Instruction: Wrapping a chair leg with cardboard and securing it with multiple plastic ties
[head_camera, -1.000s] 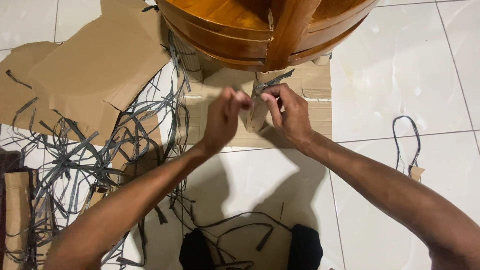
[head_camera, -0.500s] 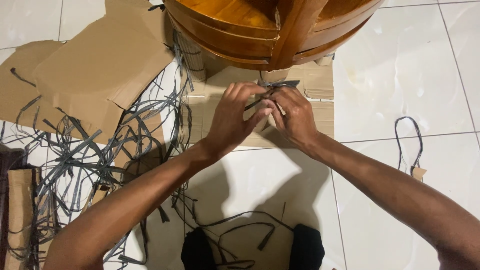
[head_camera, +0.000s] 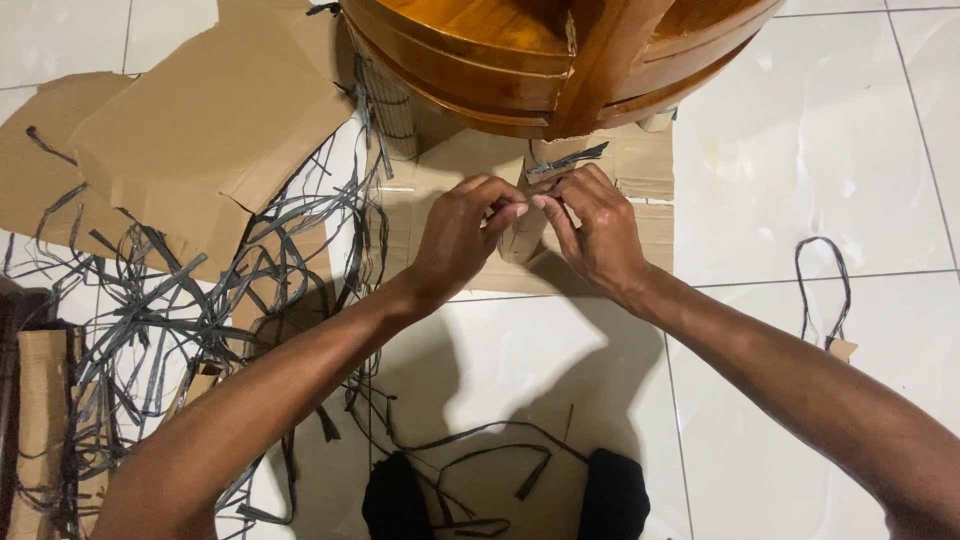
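Note:
My left hand (head_camera: 458, 235) and my right hand (head_camera: 597, 228) meet fingertip to fingertip over a cardboard-wrapped table leg (head_camera: 523, 238). Both pinch a thin grey plastic strap (head_camera: 566, 160) that runs round the wrap; one loose end sticks out to the upper right. The leg belongs to a round brown wooden table (head_camera: 540, 50) lying just beyond my hands. Flattened cardboard (head_camera: 640, 200) lies under the leg.
A tangle of cut grey straps (head_camera: 180, 300) covers the floor at the left, over large cardboard sheets (head_camera: 200, 130). A looped strap with a cardboard scrap (head_camera: 825, 290) lies at the right. Two dark feet (head_camera: 500, 500) show at the bottom. White floor tiles (head_camera: 800, 130) surround everything.
My hands were apart, then clasped together on the strap, and now hold it at their fingertips. The view has shifted slightly to the right.

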